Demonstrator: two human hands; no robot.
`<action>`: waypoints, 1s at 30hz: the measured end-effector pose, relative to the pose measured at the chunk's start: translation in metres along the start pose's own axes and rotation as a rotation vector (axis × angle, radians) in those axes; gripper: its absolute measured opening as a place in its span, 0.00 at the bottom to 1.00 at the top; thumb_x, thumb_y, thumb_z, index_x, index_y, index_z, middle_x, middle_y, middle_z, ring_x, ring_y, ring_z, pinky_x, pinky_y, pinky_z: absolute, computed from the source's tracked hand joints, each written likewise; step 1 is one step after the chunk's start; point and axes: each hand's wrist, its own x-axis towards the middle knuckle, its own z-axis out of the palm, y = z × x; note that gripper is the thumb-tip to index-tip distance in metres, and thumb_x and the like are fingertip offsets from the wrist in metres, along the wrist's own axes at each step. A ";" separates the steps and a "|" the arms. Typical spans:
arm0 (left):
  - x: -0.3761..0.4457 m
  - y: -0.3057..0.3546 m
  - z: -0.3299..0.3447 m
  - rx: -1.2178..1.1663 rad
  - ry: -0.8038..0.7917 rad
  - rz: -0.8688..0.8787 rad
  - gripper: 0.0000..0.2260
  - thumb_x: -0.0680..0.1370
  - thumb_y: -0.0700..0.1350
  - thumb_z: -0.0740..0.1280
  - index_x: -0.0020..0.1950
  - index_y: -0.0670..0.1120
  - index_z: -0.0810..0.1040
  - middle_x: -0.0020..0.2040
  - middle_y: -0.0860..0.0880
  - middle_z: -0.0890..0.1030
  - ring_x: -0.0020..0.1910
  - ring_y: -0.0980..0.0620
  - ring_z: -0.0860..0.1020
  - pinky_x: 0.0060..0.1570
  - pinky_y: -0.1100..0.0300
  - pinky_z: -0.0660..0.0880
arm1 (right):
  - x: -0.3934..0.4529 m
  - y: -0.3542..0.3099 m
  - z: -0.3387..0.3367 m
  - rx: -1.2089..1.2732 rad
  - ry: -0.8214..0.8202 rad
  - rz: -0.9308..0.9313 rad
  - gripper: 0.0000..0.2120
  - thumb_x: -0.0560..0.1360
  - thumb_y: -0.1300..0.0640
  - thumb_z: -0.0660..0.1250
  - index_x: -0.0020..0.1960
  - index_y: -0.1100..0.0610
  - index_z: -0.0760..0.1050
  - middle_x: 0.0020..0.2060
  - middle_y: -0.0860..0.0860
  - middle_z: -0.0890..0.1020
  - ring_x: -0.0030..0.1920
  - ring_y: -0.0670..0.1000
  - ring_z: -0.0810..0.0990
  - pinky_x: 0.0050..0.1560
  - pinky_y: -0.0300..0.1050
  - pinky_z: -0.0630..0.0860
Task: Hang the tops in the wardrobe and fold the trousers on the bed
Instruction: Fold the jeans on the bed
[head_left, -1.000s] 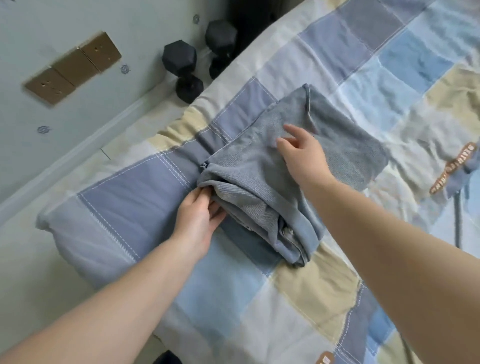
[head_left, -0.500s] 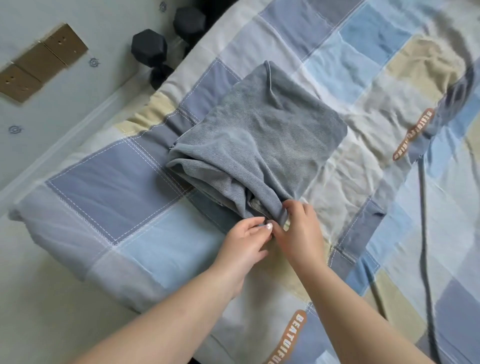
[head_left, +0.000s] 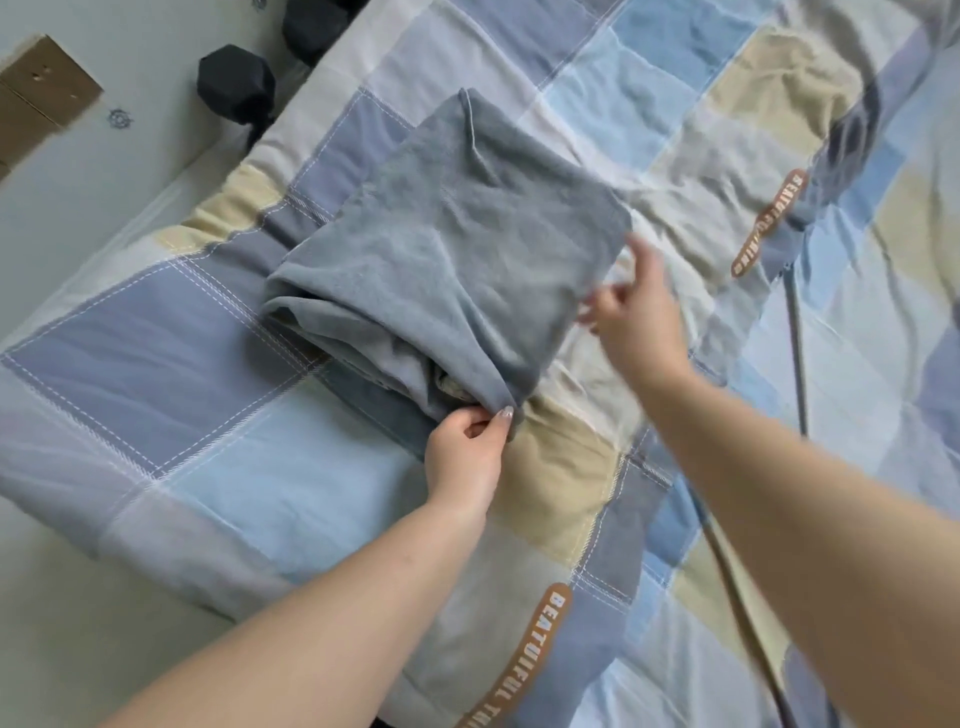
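Loosely folded, the grey trousers (head_left: 441, 270) lay on the patchwork bed (head_left: 218, 467) near its edge. At their near corner the left hand (head_left: 467, 452) pinched the fabric between thumb and fingers. The right hand (head_left: 639, 317), blurred, was at their right edge with fingers loosely spread; whether it gripped the cloth could not be told.

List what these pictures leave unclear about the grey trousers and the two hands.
- Head view, right hand: motion-blurred; whether it grips the grey trousers is unclear.
- Head view, left hand: fingertips hidden under the trousers' near corner.
- Head view, inner layers of the trousers: covered by the top fold.
- Head view, dumbbell: partly behind the bed.
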 end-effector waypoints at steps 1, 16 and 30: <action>-0.001 -0.002 0.000 0.030 0.000 0.021 0.10 0.74 0.50 0.70 0.35 0.47 0.78 0.30 0.55 0.78 0.33 0.55 0.74 0.41 0.57 0.75 | 0.019 -0.006 -0.007 0.013 0.004 0.028 0.27 0.79 0.58 0.59 0.75 0.48 0.55 0.36 0.50 0.81 0.41 0.53 0.83 0.45 0.53 0.79; -0.011 -0.015 -0.038 0.303 -0.187 0.240 0.13 0.76 0.46 0.69 0.33 0.48 0.71 0.23 0.58 0.70 0.24 0.59 0.65 0.28 0.67 0.62 | 0.093 -0.006 -0.004 -0.041 0.244 0.208 0.11 0.80 0.56 0.57 0.52 0.58 0.77 0.43 0.55 0.84 0.46 0.55 0.83 0.55 0.52 0.77; 0.054 0.156 -0.017 0.874 -0.094 1.028 0.16 0.77 0.43 0.58 0.64 0.46 0.74 0.63 0.46 0.75 0.64 0.45 0.71 0.64 0.50 0.65 | 0.006 -0.036 0.058 -0.581 -0.017 -0.296 0.25 0.80 0.51 0.56 0.75 0.53 0.57 0.77 0.52 0.51 0.77 0.52 0.47 0.74 0.58 0.43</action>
